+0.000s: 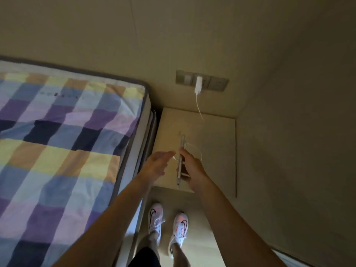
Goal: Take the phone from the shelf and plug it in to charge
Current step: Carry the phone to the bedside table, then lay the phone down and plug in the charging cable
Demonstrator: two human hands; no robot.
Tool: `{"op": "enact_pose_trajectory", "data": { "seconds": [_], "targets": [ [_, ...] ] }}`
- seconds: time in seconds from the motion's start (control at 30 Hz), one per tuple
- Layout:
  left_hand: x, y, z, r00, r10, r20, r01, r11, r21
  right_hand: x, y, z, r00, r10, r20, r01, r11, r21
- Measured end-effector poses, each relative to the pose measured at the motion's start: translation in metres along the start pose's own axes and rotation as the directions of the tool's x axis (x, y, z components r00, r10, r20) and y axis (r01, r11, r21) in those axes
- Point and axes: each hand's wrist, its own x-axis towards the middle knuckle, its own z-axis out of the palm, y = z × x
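Checked bedcover (pixel 63 135) left of the nightstand (pixel 217 151); wall socket plate (pixel 202 80) above it, white charger (pixel 198 85) plugged in, cable (pixel 199 110) trailing down; over the nightstand, right hand (pixel 192 168) gripping phone (pixel 181 160) edge-on; left hand (pixel 156 164) just beside, fingers loosely open, near the cable end; white sneakers (pixel 167 222) below.

Nightstand (pixel 215 151) at centre; bed (pixel 67 132) at 9 o'clock, touching it. Outlet (pixel 202 80) with charger (pixel 198 85) at 12 o'clock. Shoes (pixel 167 224) at 6 o'clock.
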Motion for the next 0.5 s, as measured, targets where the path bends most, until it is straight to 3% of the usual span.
{"op": "enact_pose_trajectory", "data": {
  "seconds": [0.1, 0.23, 0.5],
  "targets": [
    [0.050, -0.003, -0.002, 0.985, -0.096, 0.144, 0.084, 0.992, 0.092, 0.034, -0.009, 0.008, 0.998, 0.050, 0.027, -0.049, 0.999, -0.012],
    [0.112, -0.011, -0.011, 0.927, -0.151, 0.343, 0.088, 0.977, 0.193, 0.082, -0.013, 0.013, 0.990, 0.127, 0.064, -0.126, 0.992, -0.017],
    [0.190, -0.022, -0.014, 0.849, -0.228, 0.477, 0.166, 0.972, 0.169, 0.148, -0.012, 0.013, 0.978, 0.158, 0.135, -0.163, 0.986, 0.024]
  ]
}}
